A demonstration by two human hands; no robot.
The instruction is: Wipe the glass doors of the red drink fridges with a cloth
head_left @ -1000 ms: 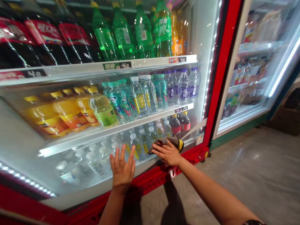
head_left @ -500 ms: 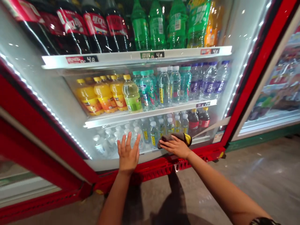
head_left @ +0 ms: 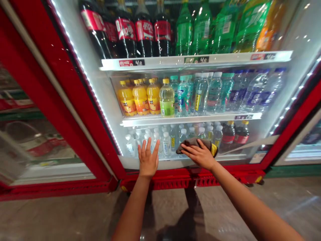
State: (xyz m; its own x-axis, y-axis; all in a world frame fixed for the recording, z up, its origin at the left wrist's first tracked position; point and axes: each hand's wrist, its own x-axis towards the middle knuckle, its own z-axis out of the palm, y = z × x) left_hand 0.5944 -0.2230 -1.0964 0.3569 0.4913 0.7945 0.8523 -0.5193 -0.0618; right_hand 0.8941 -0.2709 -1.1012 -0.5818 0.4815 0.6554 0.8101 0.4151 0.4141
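A glass fridge door (head_left: 163, 164) in a red frame fills the middle of the head view. My left hand (head_left: 148, 161) is laid against its lower part, fingers spread, holding nothing. To the right of it, my right hand (head_left: 203, 156) presses a folded grey cloth (head_left: 188, 143) with a yellow edge to the glass. The fingers lie over the cloth and hide part of it. Behind the pane, near the left hand, stand small water bottles (head_left: 166, 144) with white caps. Dark cola bottles (head_left: 228, 134) show just right of the cloth.
Shelves behind the glass hold juice bottles (head_left: 125, 100), green soda bottles (head_left: 184, 35) and large cola bottles (head_left: 144, 31). A pale strip (head_left: 253, 144) crosses the door's lower right. Another red-framed fridge (head_left: 82, 110) adjoins on the left. Grey floor (head_left: 82, 214) lies below.
The camera view has turned, so the fridge sits more upright and farther right, with more of the left fridge showing. Both hands stay low on the glass, the cloth still under my right hand.
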